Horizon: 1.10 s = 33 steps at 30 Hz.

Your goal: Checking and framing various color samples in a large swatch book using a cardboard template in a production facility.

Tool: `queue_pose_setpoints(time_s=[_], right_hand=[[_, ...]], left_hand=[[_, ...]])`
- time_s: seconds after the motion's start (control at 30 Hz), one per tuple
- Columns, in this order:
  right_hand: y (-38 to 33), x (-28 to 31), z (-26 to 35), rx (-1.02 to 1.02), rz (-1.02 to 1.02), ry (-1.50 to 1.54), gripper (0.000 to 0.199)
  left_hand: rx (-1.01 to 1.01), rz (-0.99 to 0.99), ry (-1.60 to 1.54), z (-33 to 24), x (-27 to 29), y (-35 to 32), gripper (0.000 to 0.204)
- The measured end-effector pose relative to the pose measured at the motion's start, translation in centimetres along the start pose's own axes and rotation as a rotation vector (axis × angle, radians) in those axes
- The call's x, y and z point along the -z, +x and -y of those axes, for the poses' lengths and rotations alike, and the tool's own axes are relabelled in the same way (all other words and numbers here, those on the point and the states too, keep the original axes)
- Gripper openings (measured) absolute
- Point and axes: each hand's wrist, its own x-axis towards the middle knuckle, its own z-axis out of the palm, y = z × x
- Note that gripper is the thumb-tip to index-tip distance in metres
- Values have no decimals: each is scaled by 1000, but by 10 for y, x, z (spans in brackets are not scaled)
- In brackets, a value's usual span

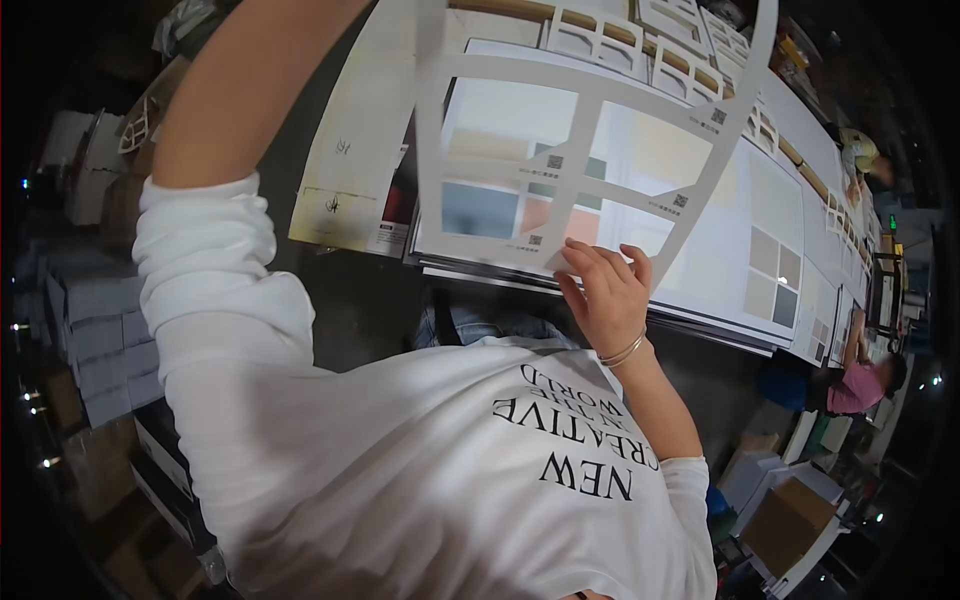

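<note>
Swatch board [728, 262] beneath, right fingers [600, 266] touch QR-coded frame [577, 167].

Dark grey floor [700, 375] in shadow on my monitor, pale boxes [105, 335] stacked at left, there I spot a brown cardboard box [787, 525] down at lower right, small white lights [48, 462] dotting both gloomy edges, a green glint [892, 222] at far right

Showing white on the frame [577, 150], blue, peach and cream blocks on the board [720, 245], black-lettered white on the shirt [430, 440]!
</note>
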Motion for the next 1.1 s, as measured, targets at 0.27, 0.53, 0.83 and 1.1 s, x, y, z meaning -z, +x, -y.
queue_pose_setpoints(time_s=[0.27, 0.53, 0.83, 1.1], right_hand=[[0, -18, 7, -172, 53, -55, 36], [-10, -32, 3, -269, 123, 31, 33], [-11, -35, -3, -305, 179, 101, 31], [-5, -32, -3, -308, 220, 91, 30]], left_hand=[[56, 13, -177, 23, -67, -24, 22], [147, 76, -298, 46, -138, -58, 23], [228, 150, -230, 48, -148, -74, 20], [239, 118, -291, 63, -166, -78, 21]])
